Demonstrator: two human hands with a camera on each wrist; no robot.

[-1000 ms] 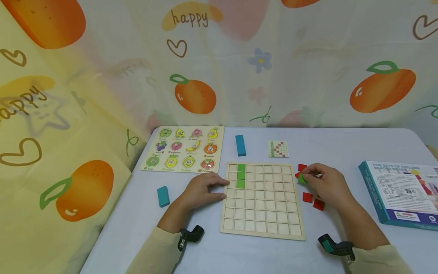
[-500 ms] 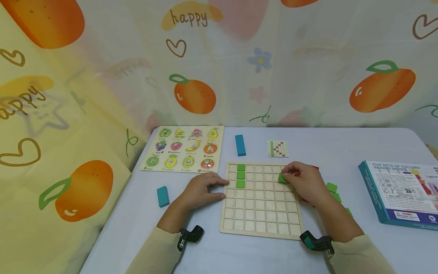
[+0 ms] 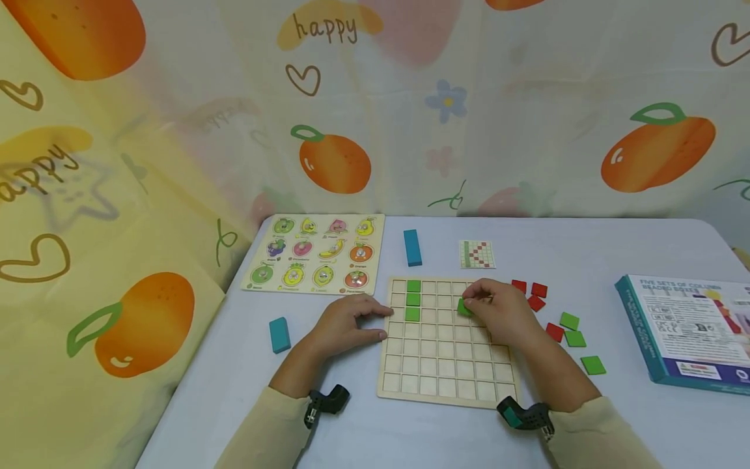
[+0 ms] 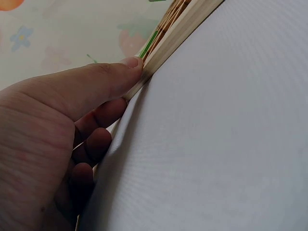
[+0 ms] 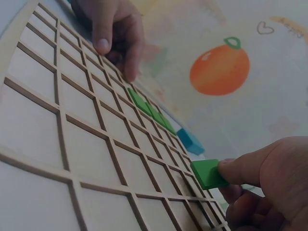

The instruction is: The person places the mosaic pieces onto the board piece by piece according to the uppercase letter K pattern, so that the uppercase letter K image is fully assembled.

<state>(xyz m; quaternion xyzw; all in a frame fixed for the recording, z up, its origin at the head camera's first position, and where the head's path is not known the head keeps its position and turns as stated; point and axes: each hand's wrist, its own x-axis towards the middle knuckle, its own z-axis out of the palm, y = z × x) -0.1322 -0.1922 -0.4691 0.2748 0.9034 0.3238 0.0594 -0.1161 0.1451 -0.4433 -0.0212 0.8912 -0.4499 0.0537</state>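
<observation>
My right hand point(image 3: 502, 314) pinches a green square tile point(image 5: 206, 174) between thumb and fingers, over the upper right part of a wooden grid board point(image 3: 446, 370). In the right wrist view the tile is held tilted, close above the grid. Three green tiles point(image 3: 413, 299) sit in cells of the board's second column, at the top. My left hand point(image 3: 346, 327) rests beside the board's left edge, with the tips of thumb and index finger touching it. The left wrist view shows its thumb point(image 4: 103, 84) against the board's wooden rim point(image 4: 180, 38).
Right of the board lie several loose red tiles point(image 3: 536, 303) and three green ones point(image 3: 575, 339). A small pattern card point(image 3: 477, 255) and a blue block point(image 3: 413, 247) lie behind it. A fruit puzzle board point(image 3: 313, 255), another blue block point(image 3: 280, 335) and a box point(image 3: 697, 329) flank it.
My right hand has carried the green tile leftward from the loose tiles to over the grid, uncovering red and green tiles on the table. The left hand has stayed at the board's edge.
</observation>
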